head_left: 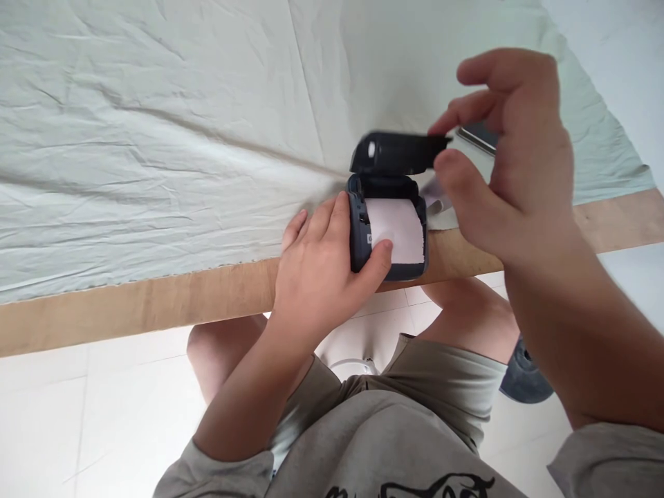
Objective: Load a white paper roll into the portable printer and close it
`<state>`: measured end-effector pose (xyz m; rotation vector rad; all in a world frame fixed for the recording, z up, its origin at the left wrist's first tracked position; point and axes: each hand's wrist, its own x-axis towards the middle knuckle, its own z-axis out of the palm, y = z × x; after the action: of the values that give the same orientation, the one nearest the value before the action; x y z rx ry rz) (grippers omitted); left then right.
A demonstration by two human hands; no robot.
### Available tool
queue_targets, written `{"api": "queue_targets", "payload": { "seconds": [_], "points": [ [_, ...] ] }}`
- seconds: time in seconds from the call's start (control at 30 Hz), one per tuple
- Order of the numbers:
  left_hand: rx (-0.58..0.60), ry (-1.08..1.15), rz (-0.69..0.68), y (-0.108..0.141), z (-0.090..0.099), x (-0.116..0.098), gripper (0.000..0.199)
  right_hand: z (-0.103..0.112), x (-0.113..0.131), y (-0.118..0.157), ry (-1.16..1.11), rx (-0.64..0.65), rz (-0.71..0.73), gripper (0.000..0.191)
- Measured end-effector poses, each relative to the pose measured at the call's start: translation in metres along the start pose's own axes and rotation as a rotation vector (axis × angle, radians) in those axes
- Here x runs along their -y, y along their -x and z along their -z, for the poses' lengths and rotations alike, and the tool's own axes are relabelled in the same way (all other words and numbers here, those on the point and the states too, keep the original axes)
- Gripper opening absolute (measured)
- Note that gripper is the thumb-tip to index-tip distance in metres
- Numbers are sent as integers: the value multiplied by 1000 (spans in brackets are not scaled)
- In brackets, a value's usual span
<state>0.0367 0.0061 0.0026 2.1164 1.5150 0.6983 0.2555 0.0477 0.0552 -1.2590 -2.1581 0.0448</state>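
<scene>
A small dark portable receipt printer (355, 235) sits at the table's front edge with its cover raised. White paper (397, 225) lies over the roll compartment, its torn end reaching the printer's near side. My left hand (321, 259) grips the printer's left side, and its thumb presses on the paper. Above the compartment, the black printer cover (391, 153) stands tilted up. My right hand (519, 152) pinches the cover's right end between thumb and a finger, the other fingers curled above. A pale curled piece of paper (438, 200) shows partly behind the printer.
A pale green cloth (181, 138) with wrinkles covers the table, whose wooden edge (129, 301) runs along the front. A dark flat device, perhaps a phone (480, 136), lies partly hidden behind my right hand. A round dark base (526, 373) is on the tiled floor.
</scene>
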Motion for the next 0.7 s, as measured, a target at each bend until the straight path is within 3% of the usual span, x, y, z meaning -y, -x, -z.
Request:
{"api": "queue_targets", "payload": {
  "seconds": [0.1,0.2,0.27,0.37,0.47,0.7],
  "points": [
    [-4,-2,0,1,-1,1,68,1,14,23,-56,-136,-101,19],
    [-2,39,-5,4,1,3,67,-8,18,42,-219,-213,-333,49],
    [-10,94,-3,6,3,3,66,-17,16,48,-413,-167,-527,67],
    [-9,129,-25,8,6,2,62,-29,11,47,-607,-87,-755,78],
    [0,117,-73,7,7,1,62,-31,11,42,-625,-29,-818,77],
    [-23,125,-61,5,4,-1,55,-23,11,39,-592,170,-784,80]
  ]
}}
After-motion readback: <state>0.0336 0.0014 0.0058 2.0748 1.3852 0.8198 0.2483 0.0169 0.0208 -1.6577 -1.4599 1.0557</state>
